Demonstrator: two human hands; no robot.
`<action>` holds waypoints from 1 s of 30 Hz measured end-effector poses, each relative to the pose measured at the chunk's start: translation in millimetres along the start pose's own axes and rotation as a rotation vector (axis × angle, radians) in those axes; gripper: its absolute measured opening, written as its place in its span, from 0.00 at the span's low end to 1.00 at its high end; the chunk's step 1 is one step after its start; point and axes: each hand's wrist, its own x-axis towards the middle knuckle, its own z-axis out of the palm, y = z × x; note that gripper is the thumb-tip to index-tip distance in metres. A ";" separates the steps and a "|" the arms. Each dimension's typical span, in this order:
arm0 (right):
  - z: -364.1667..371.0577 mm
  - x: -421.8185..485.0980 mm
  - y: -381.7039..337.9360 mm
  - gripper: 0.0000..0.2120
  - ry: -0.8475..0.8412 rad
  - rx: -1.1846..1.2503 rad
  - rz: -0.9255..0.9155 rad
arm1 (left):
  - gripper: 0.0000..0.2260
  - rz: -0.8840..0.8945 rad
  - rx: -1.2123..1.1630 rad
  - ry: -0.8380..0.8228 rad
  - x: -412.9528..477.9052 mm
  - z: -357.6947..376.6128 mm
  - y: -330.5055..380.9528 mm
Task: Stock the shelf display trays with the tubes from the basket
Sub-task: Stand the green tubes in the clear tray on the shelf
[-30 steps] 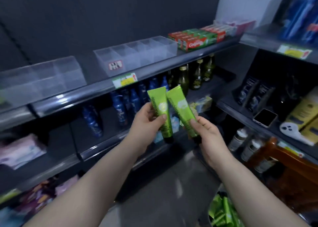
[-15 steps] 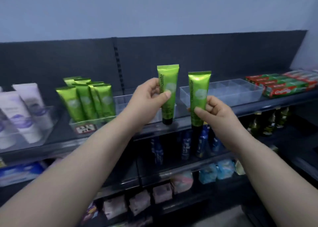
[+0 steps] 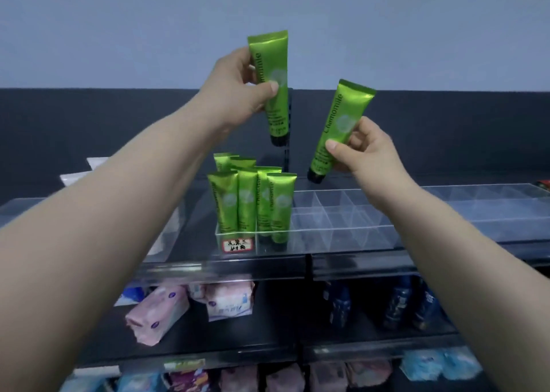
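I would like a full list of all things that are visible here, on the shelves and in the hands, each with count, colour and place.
upper tube: one, green, held upright above the stocked tubes
tilted tube: one, green, held to the right of the stocked tubes
stocked tubes: at least six, green, upright in the tray's left end
display tray: one, clear, top shelf, other cells empty
handwritten label: one, white with red border, tray front
soft packs: several, pink, shelf below, left
bottles: several, blue, shelf below, right
left hand: grips the upper tube
right hand: pinches the tilted tube
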 end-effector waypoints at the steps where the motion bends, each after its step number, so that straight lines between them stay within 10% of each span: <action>1: 5.2 7.7 0.6 0.10 0.005 0.002 -0.003 | 0.10 -0.011 0.034 -0.001 5.0 -2.7 -5.4; 30: 46.5 39.9 65.5 0.19 -0.473 -0.368 0.296 | 0.06 -0.225 0.590 -0.380 34.2 -10.7 -86.6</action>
